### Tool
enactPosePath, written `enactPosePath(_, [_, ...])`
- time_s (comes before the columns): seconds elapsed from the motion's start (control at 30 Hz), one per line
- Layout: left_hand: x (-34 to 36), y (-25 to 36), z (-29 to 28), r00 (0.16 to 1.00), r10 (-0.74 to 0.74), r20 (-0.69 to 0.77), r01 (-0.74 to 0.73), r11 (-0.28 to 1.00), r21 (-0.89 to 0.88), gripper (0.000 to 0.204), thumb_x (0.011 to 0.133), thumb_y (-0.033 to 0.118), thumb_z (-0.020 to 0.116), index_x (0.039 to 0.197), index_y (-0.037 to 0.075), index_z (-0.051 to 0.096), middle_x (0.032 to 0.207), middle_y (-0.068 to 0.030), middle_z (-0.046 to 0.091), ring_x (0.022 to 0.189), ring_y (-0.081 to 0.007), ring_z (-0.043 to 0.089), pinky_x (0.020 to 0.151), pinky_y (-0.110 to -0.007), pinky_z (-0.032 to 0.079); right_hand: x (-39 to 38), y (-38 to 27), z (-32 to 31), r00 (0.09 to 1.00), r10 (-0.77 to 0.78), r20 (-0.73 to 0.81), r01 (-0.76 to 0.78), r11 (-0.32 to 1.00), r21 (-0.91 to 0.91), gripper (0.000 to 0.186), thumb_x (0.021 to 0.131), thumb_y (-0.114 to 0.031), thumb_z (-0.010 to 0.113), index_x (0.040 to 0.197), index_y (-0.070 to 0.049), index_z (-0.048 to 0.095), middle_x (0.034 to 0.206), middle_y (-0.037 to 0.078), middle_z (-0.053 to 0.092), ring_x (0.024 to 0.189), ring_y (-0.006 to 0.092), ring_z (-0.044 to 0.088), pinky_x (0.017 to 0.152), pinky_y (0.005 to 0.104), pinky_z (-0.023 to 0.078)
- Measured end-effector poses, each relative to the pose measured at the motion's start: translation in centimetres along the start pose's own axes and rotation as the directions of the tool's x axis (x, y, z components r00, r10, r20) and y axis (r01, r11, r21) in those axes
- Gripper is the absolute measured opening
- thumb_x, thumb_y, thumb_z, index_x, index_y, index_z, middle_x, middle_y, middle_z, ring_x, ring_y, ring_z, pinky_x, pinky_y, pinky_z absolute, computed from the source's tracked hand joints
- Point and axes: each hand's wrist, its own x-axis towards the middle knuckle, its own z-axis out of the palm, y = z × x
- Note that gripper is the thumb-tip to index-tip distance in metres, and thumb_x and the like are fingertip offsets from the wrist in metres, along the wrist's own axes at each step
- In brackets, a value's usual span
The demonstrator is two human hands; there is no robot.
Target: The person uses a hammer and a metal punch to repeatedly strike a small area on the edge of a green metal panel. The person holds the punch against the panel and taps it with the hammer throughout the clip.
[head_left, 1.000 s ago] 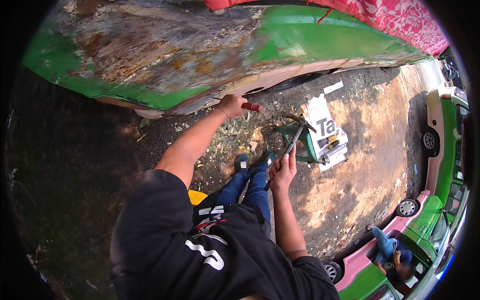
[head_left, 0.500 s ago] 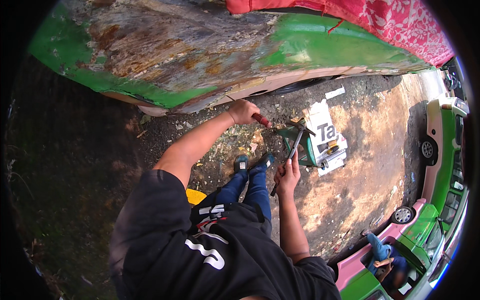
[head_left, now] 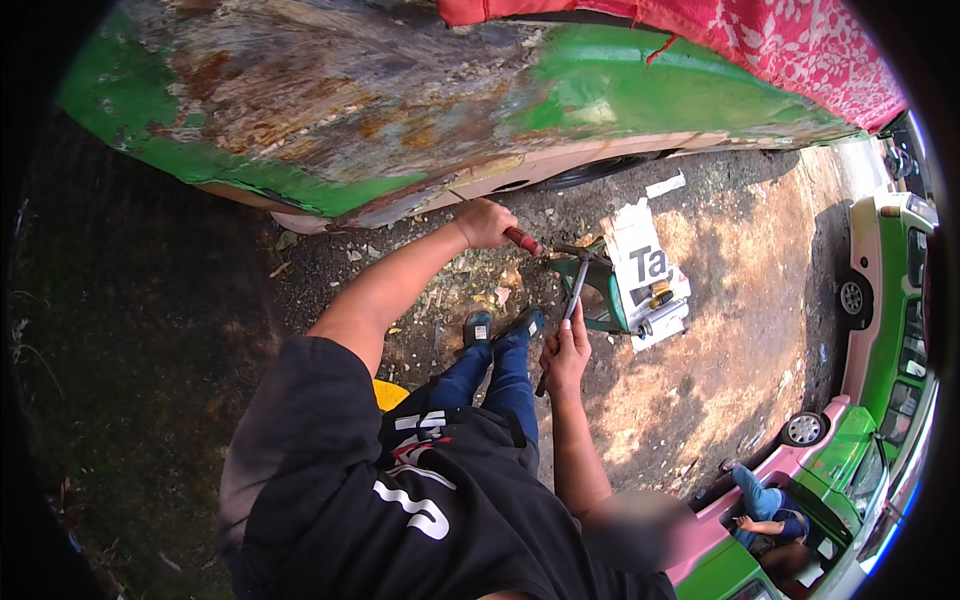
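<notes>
The left hand (head_left: 487, 223) is clenched around a slim tool with a red handle (head_left: 522, 241), its thin dark shaft pointing toward the lower edge of a green, rust-scarred vehicle body (head_left: 400, 125). The right hand (head_left: 566, 358) grasps a long-shafted metal hammer (head_left: 577, 288), whose head appears just beside the red handle's end; contact is unclear. Beyond lie a green frame-like object (head_left: 612, 303) and a white printed sheet (head_left: 630, 232) on the ground. A red, white-flowered cloth (head_left: 800, 50) drapes the vehicle body.

view: head-worn left fisheye | faces: downward | near: hands (head_left: 487, 222)
</notes>
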Motion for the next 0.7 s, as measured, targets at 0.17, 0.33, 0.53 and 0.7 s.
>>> enactPosePath(0.17, [0.5, 0.0, 0.0, 0.997, -0.003, -0.078, 0.000, 0.999, -0.033, 0.009, 0.069, 0.021, 0.067, 0.068, 0.014, 0.061, 0.070, -0.0053, 0.065, 0.065, -0.0294, 0.065, 0.058, -0.043, 0.052, -0.6, 0.3, 1.5, 0.981, -0.138, -0.138, 0.157, 0.978, 0.138, 0.049, 0.105, -0.016, 0.043, 0.153, -0.021, 0.033, 0.065, -0.006, 0.035, 0.050, 0.0026, 0.033, 0.039, 0.0187, 0.027])
enactPosePath(0.33, [0.5, -0.2, 0.3, 0.998, -0.023, -0.062, 0.023, 1.000, 0.001, 0.007, 0.068, 0.019, 0.066, 0.067, 0.014, 0.061, 0.070, -0.0056, 0.065, 0.066, -0.0302, 0.065, 0.059, -0.043, 0.052, 0.4, 0.4, 0.7, 0.999, -0.035, 0.004, 0.035, 0.999, 0.040, 0.050, 0.105, -0.019, 0.044, 0.153, -0.025, 0.031, 0.065, -0.005, 0.036, 0.046, 0.0036, 0.031, 0.038, 0.0191, 0.026])
enactPosePath(0.53, [1.6, 0.0, -0.1, 0.991, -0.084, -0.104, 0.080, 0.996, -0.037, 0.005, 0.069, 0.017, 0.065, 0.067, 0.013, 0.062, 0.070, -0.0068, 0.065, 0.069, -0.0316, 0.065, 0.061, -0.045, 0.051, 1.0, 0.8, 0.7, 0.998, 0.011, 0.062, -0.008, 0.999, -0.052, 0.051, 0.105, -0.015, 0.043, 0.153, -0.024, 0.032, 0.065, -0.006, 0.035, 0.049, 0.0027, 0.032, 0.038, 0.0192, 0.027])
enactPosePath(0.7, [1.7, 0.3, -0.3, 0.986, -0.118, -0.121, 0.108, 0.991, -0.082, 0.004, 0.069, 0.016, 0.065, 0.068, 0.013, 0.063, 0.071, -0.0069, 0.065, 0.069, -0.0313, 0.065, 0.061, -0.045, 0.051, -0.3, -1.3, 2.0, 0.992, -0.061, -0.114, 0.078, 0.985, 0.154, 0.047, 0.104, -0.016, 0.046, 0.150, -0.022, 0.039, 0.064, -0.006, 0.033, 0.048, 0.0036, 0.031, 0.039, 0.0192, 0.026])
